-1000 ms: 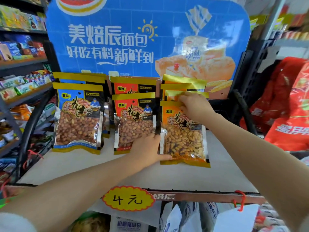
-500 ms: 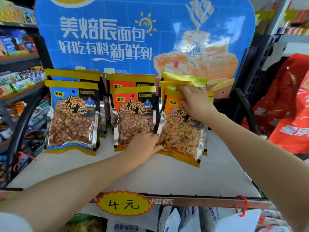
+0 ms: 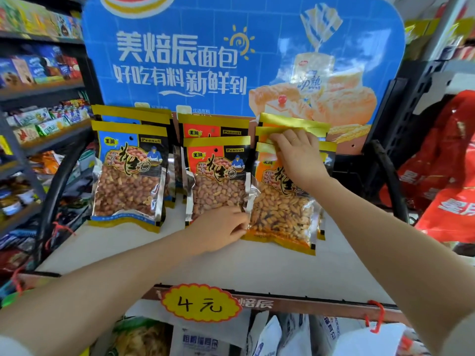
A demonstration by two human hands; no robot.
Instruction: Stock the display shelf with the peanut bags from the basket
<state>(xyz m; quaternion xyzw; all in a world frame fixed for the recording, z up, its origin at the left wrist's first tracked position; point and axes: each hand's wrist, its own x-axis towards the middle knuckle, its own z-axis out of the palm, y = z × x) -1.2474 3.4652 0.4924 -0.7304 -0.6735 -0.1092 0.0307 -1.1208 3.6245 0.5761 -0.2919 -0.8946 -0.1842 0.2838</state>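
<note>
Three rows of peanut bags lean against the blue backboard on the white display shelf (image 3: 257, 265). A blue-label bag (image 3: 128, 176) fronts the left row and a red-label bag (image 3: 218, 176) fronts the middle row. On the right, an orange-label bag (image 3: 280, 209) stands tilted in front of two more gold-topped bags. My right hand (image 3: 299, 155) grips this orange bag's top edge. My left hand (image 3: 221, 227) pinches its lower left corner, close against the red bag's bottom. No basket is in view.
A blue bread advertisement board (image 3: 231, 60) stands behind the bags. A yellow price tag (image 3: 200, 303) hangs on the shelf's front rail. Snack shelves (image 3: 38, 119) fill the left side; red bags (image 3: 442, 176) hang at the right. Black curved side rails flank the shelf.
The orange bag has been raised from lying flatter near the front and pushed back against the right row. Both hands stayed on it, the left sliding to its lower corner.
</note>
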